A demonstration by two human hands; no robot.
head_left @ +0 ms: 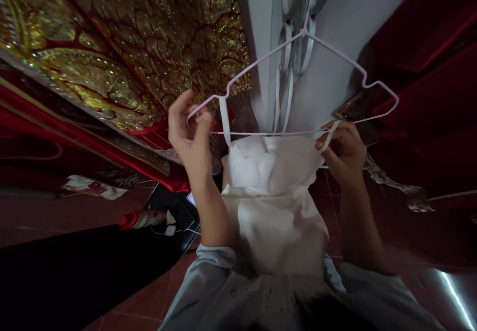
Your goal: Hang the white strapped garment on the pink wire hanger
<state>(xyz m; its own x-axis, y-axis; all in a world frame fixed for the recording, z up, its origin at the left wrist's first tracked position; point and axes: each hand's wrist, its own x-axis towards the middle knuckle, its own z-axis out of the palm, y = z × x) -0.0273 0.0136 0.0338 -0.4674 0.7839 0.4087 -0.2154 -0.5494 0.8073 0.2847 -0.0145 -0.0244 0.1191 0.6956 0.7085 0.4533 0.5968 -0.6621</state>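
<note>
Clamping slim lilac hanger [304,32] in left hand [188,139] | pinching flat strap [330,136] in right hand [350,149] | below hanger: creased white cloth [278,226]

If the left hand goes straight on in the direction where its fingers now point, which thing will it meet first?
Past the end of the hanger, which it touches, the left hand would probably meet the gold sequinned fabric first, though the depth between them is unclear in this view.
</note>
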